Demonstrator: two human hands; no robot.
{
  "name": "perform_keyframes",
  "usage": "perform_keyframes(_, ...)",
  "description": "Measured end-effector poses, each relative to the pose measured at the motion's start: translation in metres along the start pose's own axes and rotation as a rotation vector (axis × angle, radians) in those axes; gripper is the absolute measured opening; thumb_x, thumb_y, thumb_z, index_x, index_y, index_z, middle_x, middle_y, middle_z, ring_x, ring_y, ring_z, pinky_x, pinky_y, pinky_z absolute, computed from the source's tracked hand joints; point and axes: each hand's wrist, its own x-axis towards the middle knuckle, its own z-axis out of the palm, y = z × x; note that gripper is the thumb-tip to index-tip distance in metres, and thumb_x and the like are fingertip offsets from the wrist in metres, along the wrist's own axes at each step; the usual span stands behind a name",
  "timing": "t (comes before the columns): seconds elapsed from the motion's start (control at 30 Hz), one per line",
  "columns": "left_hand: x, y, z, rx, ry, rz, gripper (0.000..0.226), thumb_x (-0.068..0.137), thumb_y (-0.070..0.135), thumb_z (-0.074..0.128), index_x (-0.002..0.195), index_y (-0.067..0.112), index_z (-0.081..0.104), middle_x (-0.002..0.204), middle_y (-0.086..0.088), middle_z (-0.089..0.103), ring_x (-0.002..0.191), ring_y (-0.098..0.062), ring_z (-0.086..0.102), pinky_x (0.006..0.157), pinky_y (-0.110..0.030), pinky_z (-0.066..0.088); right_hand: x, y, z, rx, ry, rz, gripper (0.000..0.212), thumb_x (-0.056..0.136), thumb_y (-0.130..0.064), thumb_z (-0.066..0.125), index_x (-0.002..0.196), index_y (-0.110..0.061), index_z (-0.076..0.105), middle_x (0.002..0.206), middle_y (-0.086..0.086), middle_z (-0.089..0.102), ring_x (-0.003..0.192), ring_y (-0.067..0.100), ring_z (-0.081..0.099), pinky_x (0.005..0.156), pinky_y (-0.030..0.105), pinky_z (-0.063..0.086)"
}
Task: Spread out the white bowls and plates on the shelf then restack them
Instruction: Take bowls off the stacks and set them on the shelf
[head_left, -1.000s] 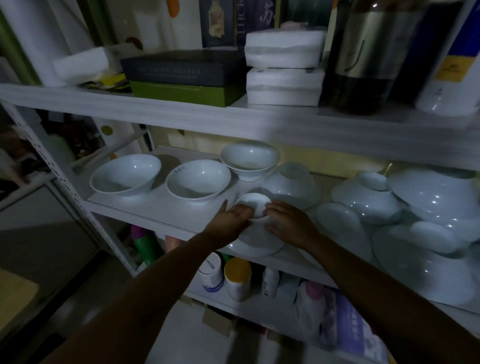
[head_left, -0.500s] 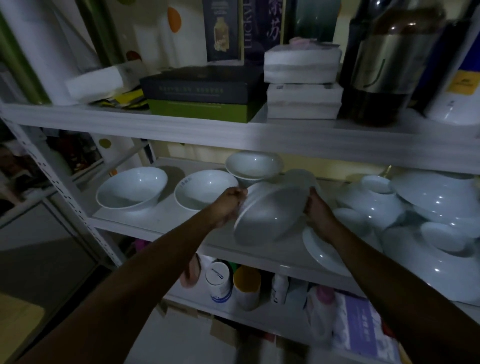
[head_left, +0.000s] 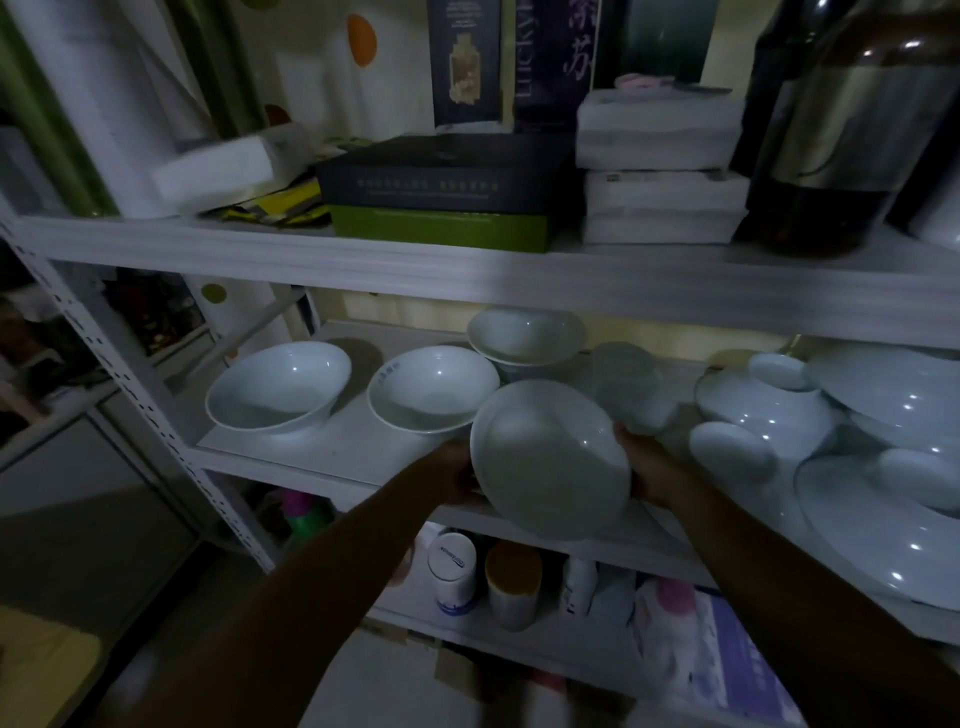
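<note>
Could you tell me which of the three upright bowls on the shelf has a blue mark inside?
The middle bowl, just left of the held plate; the left bowl and back bowl look plain.

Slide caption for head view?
Tilted white plate held by left hand and right hand at the shelf, three upright bowls to its left.

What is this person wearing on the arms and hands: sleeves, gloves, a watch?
The left forearm and right forearm are bare to the frame edge. No sleeve, glove, watch or bracelet shows on the left hand or right hand. Fingers are mostly hidden in dim light, so rings cannot be judged.
</note>
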Motion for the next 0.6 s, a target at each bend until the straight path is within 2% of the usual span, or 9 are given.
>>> perform_keyframes(0.1, 0.007, -0.003, -0.018, -0.004, 0.069, -0.011, 0.029, 0.093, 0.029, 0.056, 0.114, 0.01, 0.059, 0.1, -0.011, 0.064, 0.101, -0.032, 0.059, 0.092, -0.05, 0.05, 0.002, 0.001, 0.001, -0.022, 0.016, -0.016, 0.044, 0.098, -0.047, 0.039, 0.125, -0.014, 0.052, 0.122, 0.01, 0.059, 0.116, 0.031, 0.055, 0.095, 0.047, 0.048)
perform_keyframes(0.13, 0.009, -0.003, -0.024, -0.018, 0.079, 0.018, 0.027, 0.093, 0.033, 0.054, 0.109, 0.012, 0.057, 0.104, -0.012, 0.062, 0.106, -0.034, 0.057, 0.095, -0.051, 0.048, 0.004, 0.001, 0.001, -0.027, 0.025, -0.031, 0.046, 0.098, -0.046, 0.039, 0.129, -0.014, 0.05, 0.128, 0.011, 0.058, 0.118, 0.032, 0.055, 0.095, 0.049, 0.048)
perform_keyframes(0.2, 0.013, -0.004, -0.031, -0.075, 0.116, 0.077, 0.032, 0.095, 0.037, 0.051, 0.114, 0.012, 0.053, 0.115, -0.017, 0.06, 0.105, -0.033, 0.056, 0.092, -0.047, 0.048, 0.005, -0.003, 0.004, -0.022, 0.051, -0.037, 0.049, 0.099, -0.044, 0.038, 0.136, -0.013, 0.046, 0.135, 0.015, 0.054, 0.121, 0.035, 0.053, 0.09, 0.049, 0.049)
perform_keyframes(0.23, 0.014, -0.004, -0.033, -0.111, 0.12, 0.116, 0.033, 0.095, 0.034, 0.05, 0.118, 0.01, 0.053, 0.117, -0.017, 0.06, 0.1, -0.031, 0.058, 0.087, -0.044, 0.05, 0.005, -0.004, 0.005, -0.021, 0.063, -0.029, 0.049, 0.1, -0.043, 0.037, 0.137, -0.012, 0.045, 0.136, 0.016, 0.052, 0.122, 0.037, 0.053, 0.089, 0.05, 0.049)
perform_keyframes(0.3, 0.019, -0.004, -0.033, -0.193, 0.121, 0.188, 0.034, 0.098, 0.027, 0.045, 0.125, 0.006, 0.052, 0.106, -0.012, 0.064, 0.087, -0.025, 0.059, 0.075, -0.037, 0.052, 0.007, -0.006, 0.006, -0.03, 0.082, -0.018, 0.049, 0.101, -0.041, 0.036, 0.136, -0.009, 0.045, 0.137, 0.018, 0.051, 0.122, 0.038, 0.052, 0.092, 0.053, 0.048)
perform_keyframes(0.37, 0.023, -0.003, -0.035, -0.295, 0.138, 0.221, 0.037, 0.101, 0.024, 0.039, 0.131, 0.003, 0.048, 0.095, -0.007, 0.062, 0.082, -0.023, 0.058, 0.071, -0.035, 0.05, 0.011, -0.006, 0.008, -0.037, 0.084, -0.008, 0.048, 0.101, -0.041, 0.035, 0.135, -0.01, 0.045, 0.137, 0.018, 0.051, 0.122, 0.038, 0.051, 0.094, 0.053, 0.048)
perform_keyframes(0.43, 0.027, -0.001, -0.04, -0.38, 0.168, 0.255, 0.04, 0.102, 0.019, 0.038, 0.137, 0.001, 0.041, 0.098, -0.01, 0.061, 0.081, -0.023, 0.058, 0.067, -0.035, 0.051, 0.011, -0.009, 0.012, -0.052, 0.078, -0.014, 0.047, 0.101, -0.042, 0.034, 0.134, -0.011, 0.046, 0.134, 0.016, 0.053, 0.122, 0.037, 0.051, 0.096, 0.054, 0.047)
perform_keyframes(0.53, 0.029, 0.004, -0.052, -0.47, 0.224, 0.315, 0.039, 0.099, 0.007, 0.039, 0.137, 0.0, 0.041, 0.096, -0.013, 0.062, 0.081, -0.024, 0.06, 0.068, -0.037, 0.052, 0.014, -0.012, 0.019, -0.081, 0.097, -0.039, 0.047, 0.102, -0.039, 0.034, 0.134, -0.008, 0.047, 0.138, 0.016, 0.051, 0.123, 0.037, 0.05, 0.102, 0.053, 0.043)
perform_keyframes(0.6, 0.033, 0.007, -0.062, -0.515, 0.271, 0.331, 0.041, 0.097, 0.003, 0.04, 0.137, -0.003, 0.041, 0.094, -0.014, 0.062, 0.082, -0.026, 0.06, 0.073, -0.04, 0.05, 0.017, -0.012, 0.026, -0.064, 0.094, -0.026, 0.047, 0.102, -0.037, 0.033, 0.135, -0.006, 0.046, 0.138, 0.017, 0.051, 0.122, 0.039, 0.051, 0.098, 0.051, 0.046)
